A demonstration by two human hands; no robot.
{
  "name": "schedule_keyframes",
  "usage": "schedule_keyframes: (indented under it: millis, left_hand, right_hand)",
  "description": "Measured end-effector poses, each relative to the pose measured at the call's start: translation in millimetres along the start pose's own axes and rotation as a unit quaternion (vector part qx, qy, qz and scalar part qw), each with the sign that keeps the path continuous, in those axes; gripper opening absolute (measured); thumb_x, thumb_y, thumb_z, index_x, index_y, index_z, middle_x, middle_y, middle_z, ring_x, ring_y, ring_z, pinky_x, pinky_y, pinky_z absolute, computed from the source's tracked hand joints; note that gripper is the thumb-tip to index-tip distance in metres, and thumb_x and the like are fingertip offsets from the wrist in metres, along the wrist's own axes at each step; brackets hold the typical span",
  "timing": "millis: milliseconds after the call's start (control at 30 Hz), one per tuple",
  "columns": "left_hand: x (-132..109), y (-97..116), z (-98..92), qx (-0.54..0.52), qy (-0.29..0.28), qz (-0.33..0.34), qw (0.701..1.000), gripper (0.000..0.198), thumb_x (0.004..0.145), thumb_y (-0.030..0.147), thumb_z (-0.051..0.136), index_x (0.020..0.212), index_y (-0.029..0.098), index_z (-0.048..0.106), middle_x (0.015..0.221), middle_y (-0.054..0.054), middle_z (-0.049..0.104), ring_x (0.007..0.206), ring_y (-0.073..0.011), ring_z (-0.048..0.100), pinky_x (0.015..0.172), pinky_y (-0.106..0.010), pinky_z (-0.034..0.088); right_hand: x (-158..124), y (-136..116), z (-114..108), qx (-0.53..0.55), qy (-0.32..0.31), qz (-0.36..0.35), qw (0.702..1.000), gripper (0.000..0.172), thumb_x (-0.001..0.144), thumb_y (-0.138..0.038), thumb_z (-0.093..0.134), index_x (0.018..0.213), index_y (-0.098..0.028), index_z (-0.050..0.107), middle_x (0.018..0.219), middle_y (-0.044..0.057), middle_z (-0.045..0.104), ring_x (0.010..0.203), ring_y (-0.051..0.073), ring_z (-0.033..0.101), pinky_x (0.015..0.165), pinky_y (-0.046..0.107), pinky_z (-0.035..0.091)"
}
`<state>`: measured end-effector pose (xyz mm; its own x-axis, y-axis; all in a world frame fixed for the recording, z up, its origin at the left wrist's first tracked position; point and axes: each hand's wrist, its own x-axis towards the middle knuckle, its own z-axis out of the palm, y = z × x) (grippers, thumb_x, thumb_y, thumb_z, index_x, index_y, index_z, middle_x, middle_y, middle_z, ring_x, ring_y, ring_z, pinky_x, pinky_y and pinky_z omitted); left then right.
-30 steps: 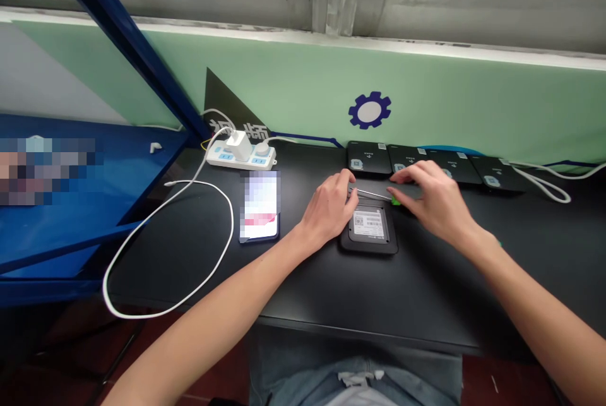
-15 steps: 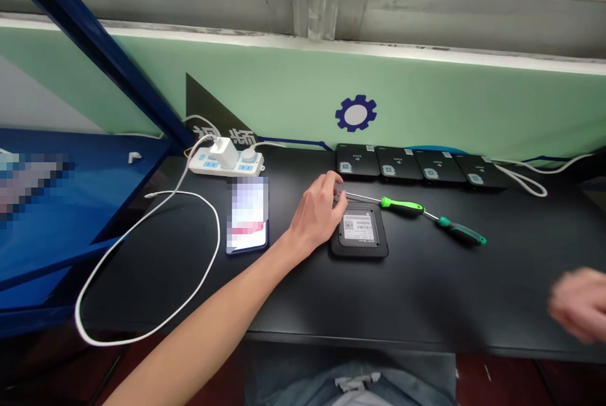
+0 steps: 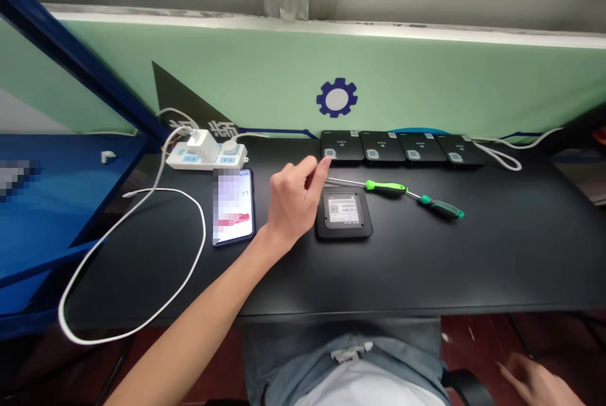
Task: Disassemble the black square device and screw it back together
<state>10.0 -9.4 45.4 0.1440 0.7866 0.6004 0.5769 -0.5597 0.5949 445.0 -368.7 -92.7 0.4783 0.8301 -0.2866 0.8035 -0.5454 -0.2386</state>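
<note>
Right hand [image 3: 534,384], blurred at lower right below the tabletop [image 3: 521,254], is open and empty; left hand [image 3: 291,201], half curled and empty, extends its index finger just beside the black square device [image 3: 343,226], with a green-handled screwdriver [image 3: 386,187] above and four black devices [image 3: 383,146] along the far edge.

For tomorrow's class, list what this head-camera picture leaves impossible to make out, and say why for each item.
Head view:
The phone screen is mostly pixelated over.
The patch on the blue shelf is pixelated and cut off by the left edge.
The right hand is blurred and cut off by the bottom edge.
The print on the label on the black device is too small to read.
</note>
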Motion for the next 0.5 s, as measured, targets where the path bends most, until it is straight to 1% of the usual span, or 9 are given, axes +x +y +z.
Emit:
schedule_keyframes:
  millis: [100,167,233,300,333,400,433,467,500]
  left_hand:
    - [-36,38,-15.3,-0.035,-0.010,-0.009,0.999,0.005,0.114,0.027,0.069,0.111,0.027,0.065,0.070,0.009,0.053,0.059,-0.0123,0.054,0.063,-0.027,0.049]
    - [-74,64,-21.9,-0.053,-0.050,0.014,0.997,0.010,0.112,0.023,0.070,0.121,0.026,0.066,0.081,0.004,0.069,0.067,-0.0147,0.068,0.067,-0.028,0.057]
    - [-117,86,-21.3,-0.018,-0.097,0.059,0.993,0.010,0.109,0.023,0.068,0.119,0.024,0.069,0.097,-0.007,0.081,0.087,-0.0250,0.080,0.078,-0.039,0.067]
    - [-156,101,-11.4,0.075,-0.113,0.062,0.989,0.036,0.107,0.028,0.071,0.142,0.017,0.072,0.133,-0.023,0.085,0.126,-0.0404,0.082,0.101,-0.053,0.071]
    - [-171,106,-3.4,0.108,-0.130,0.046,0.984,0.052,0.107,0.034,0.072,0.154,0.011,0.068,0.153,-0.029,0.077,0.145,-0.0457,0.075,0.110,-0.058,0.069]
    - [-192,118,16.4,0.142,-0.164,0.035,0.975,0.081,0.108,0.054,0.070,0.167,-0.002,0.059,0.173,-0.037,0.059,0.163,-0.0519,0.059,0.123,-0.064,0.063]
    - [-199,126,26.8,0.142,-0.174,0.061,0.973,0.093,0.107,0.066,0.067,0.169,-0.003,0.059,0.176,-0.037,0.055,0.167,-0.0539,0.054,0.128,-0.066,0.060]
    - [-203,135,36.5,0.125,-0.182,0.122,0.968,0.100,0.105,0.076,0.061,0.170,0.000,0.060,0.177,-0.033,0.056,0.170,-0.0518,0.051,0.133,-0.062,0.058]
    - [-205,146,45.2,0.101,-0.178,0.210,0.956,0.098,0.105,0.080,0.057,0.170,0.008,0.064,0.179,-0.025,0.057,0.174,-0.0454,0.047,0.139,-0.055,0.053]
  right_hand:
    - [4,26,13,0.029,-0.047,0.021,0.998,0.038,0.086,-0.070,0.067,0.068,-0.039,0.079,0.077,0.009,0.083,0.084,0.048,0.086,0.065,0.056,0.063]
    - [8,39,16,0.012,-0.050,0.036,0.998,0.041,0.093,-0.068,0.063,0.074,-0.036,0.080,0.080,0.011,0.084,0.082,0.048,0.086,0.065,0.055,0.062]
    - [11,48,20,0.000,-0.047,0.037,0.998,0.036,0.097,-0.063,0.063,0.093,-0.036,0.085,0.091,0.010,0.088,0.088,0.047,0.087,0.068,0.054,0.063]
    - [11,57,26,-0.003,-0.046,0.029,0.998,0.034,0.102,-0.057,0.060,0.108,-0.035,0.085,0.100,0.009,0.089,0.093,0.044,0.087,0.073,0.052,0.064]
    - [10,60,30,-0.005,-0.050,0.025,0.998,0.032,0.104,-0.054,0.060,0.109,-0.034,0.084,0.099,0.009,0.088,0.092,0.042,0.087,0.073,0.051,0.064]
    - [7,66,39,-0.010,-0.052,0.015,0.998,0.029,0.110,-0.048,0.063,0.108,-0.028,0.083,0.099,0.009,0.086,0.088,0.034,0.084,0.074,0.047,0.066]
    - [4,68,42,-0.010,-0.049,0.004,0.999,0.027,0.111,-0.047,0.067,0.114,-0.024,0.082,0.106,0.009,0.084,0.093,0.030,0.083,0.079,0.044,0.067]
    - [0,68,45,-0.007,-0.039,-0.015,0.999,0.027,0.111,-0.046,0.072,0.123,-0.023,0.080,0.118,0.009,0.083,0.102,0.027,0.082,0.086,0.043,0.068]
    - [-4,67,47,0.001,-0.023,-0.042,0.999,0.031,0.110,-0.046,0.078,0.132,-0.024,0.078,0.130,0.010,0.080,0.113,0.027,0.080,0.093,0.043,0.069]
